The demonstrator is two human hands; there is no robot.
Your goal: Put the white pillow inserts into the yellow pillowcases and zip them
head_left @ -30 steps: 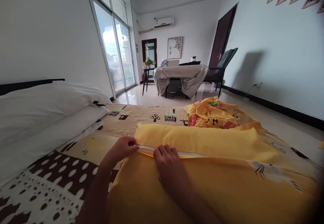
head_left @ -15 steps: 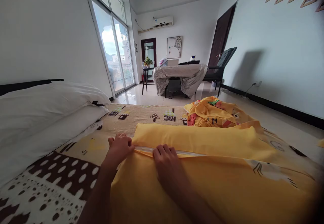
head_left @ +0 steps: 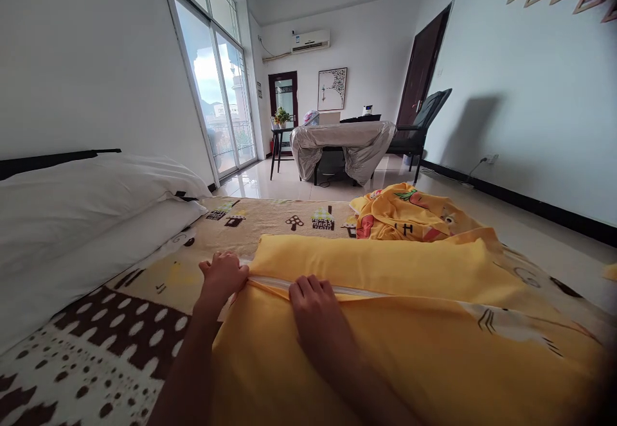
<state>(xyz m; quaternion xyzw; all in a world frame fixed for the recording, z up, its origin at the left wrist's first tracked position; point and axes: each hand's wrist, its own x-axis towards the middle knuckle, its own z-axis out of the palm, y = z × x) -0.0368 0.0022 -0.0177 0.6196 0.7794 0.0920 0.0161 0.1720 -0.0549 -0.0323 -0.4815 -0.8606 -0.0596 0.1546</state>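
Note:
A yellow fabric cover (head_left: 434,349) lies across the bed in front of me, filled out like a cushion, with a whitish zipper (head_left: 357,292) along its upper part. My left hand (head_left: 224,276) is closed on the cover's left corner, at the zipper's left end. Beside it on the right, my right hand (head_left: 314,307) rests over the zipper line with its fingers curled onto the cloth edge; its fingertips are partly hidden. The zipper slider cannot be made out.
A crumpled yellow printed cloth (head_left: 400,214) lies behind the cover. White pillows (head_left: 96,220) are at the left on the patterned bedsheet (head_left: 260,217). Beyond the bed stand a covered table (head_left: 342,133) and a black chair (head_left: 424,124).
My left hand has moved slightly left, drawing the cover's corner with it. My right hand has shifted very slightly left on the cloth.

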